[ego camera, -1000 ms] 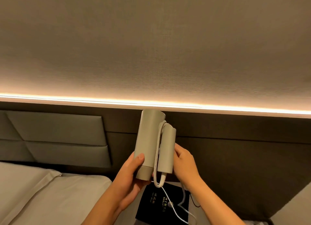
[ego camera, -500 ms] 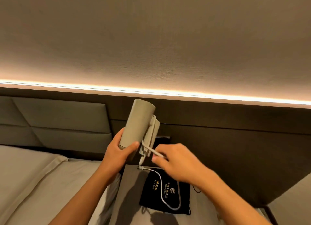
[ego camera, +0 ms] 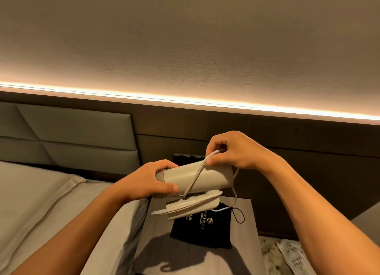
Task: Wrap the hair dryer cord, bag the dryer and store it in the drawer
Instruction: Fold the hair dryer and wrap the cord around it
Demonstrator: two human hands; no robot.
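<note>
A beige hair dryer (ego camera: 207, 177) lies sideways in the air above the nightstand, its folded handle (ego camera: 193, 206) underneath. My left hand (ego camera: 150, 182) grips the barrel's left end. My right hand (ego camera: 232, 149) pinches the white cord (ego camera: 195, 176) above the barrel; the cord runs diagonally across the barrel and loops around the handle. More cord hangs from the right end down toward a black drawstring bag (ego camera: 203, 229) lying flat on the nightstand (ego camera: 164, 252). No drawer can be seen.
A bed with grey sheets (ego camera: 41, 202) and a padded headboard (ego camera: 72, 135) is on the left. A dark wall panel with a switch plate (ego camera: 185, 158) stands behind the nightstand. A paper packet (ego camera: 292, 258) lies on the patterned floor at right.
The dryer has swung from upright to lying sideways. My right hand rose from below the dryer to above it, pulling the cord across the barrel. The view tilted down.
</note>
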